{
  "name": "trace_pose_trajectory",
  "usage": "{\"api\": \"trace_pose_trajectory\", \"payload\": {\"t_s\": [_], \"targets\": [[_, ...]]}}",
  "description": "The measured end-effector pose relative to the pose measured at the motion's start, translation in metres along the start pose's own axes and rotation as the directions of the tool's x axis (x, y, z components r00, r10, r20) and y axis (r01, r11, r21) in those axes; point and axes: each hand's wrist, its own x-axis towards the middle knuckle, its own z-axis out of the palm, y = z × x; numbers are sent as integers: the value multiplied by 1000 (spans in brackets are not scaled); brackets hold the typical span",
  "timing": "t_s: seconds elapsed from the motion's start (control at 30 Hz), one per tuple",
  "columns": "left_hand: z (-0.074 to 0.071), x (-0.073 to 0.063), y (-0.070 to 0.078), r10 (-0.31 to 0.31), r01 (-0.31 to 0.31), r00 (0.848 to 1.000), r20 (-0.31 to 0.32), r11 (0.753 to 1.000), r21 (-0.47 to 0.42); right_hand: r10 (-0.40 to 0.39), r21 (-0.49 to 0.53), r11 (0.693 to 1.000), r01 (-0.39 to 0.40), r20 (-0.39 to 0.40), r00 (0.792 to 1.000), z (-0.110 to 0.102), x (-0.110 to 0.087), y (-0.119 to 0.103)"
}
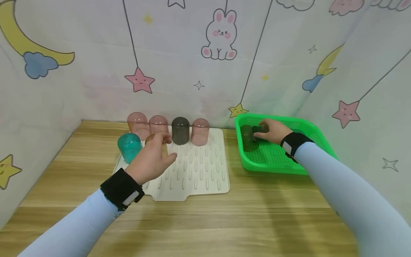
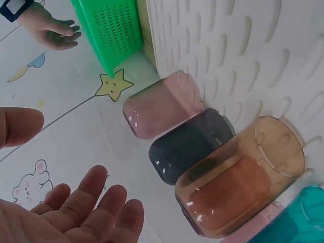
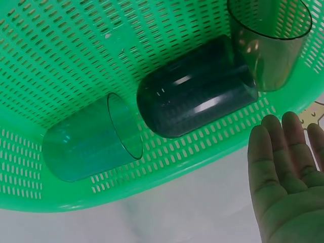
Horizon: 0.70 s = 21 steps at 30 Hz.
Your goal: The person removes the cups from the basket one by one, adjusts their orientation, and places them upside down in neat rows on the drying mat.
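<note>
My left hand (image 1: pixel 154 159) hovers at an upside-down amber cup (image 2: pixel 233 182) on a white drying tray (image 1: pixel 208 171), its fingers loosely bent with nothing between them. Beside that cup stand a teal cup (image 1: pixel 129 148), a dark grey cup (image 1: pixel 181 131) and several pink cups (image 1: pixel 200 132), all upside down. Over a green basket (image 1: pixel 269 167) on the right, my right hand (image 1: pixel 274 131) is relaxed and holds nothing. A dark cup (image 3: pixel 197 91) lies on its side near its fingers. Around it in the basket are an olive-brown cup (image 3: pixel 273 61) and a teal cup (image 3: pixel 91 139).
The tray and basket stand on a wooden table (image 1: pixel 224 225), with a strip of wood between them. Behind the table hangs a white cloth (image 1: pixel 179 46) printed with stars and a bunny. Another cloth side (image 1: pixel 379 150) rises right of the basket.
</note>
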Motion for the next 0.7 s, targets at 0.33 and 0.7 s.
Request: {"api": "trace_pose_trajectory", "payload": {"t_s": [0.33,0.7], "targets": [[1,-2,4,23,-23,1000,-10,1000,10,28,-57,998,-25,53,998,7,10,-2],[3,-4,5,32,-32,999,-13,999,26,64,-105,993,-49,140,988,15,22,-2]]}}
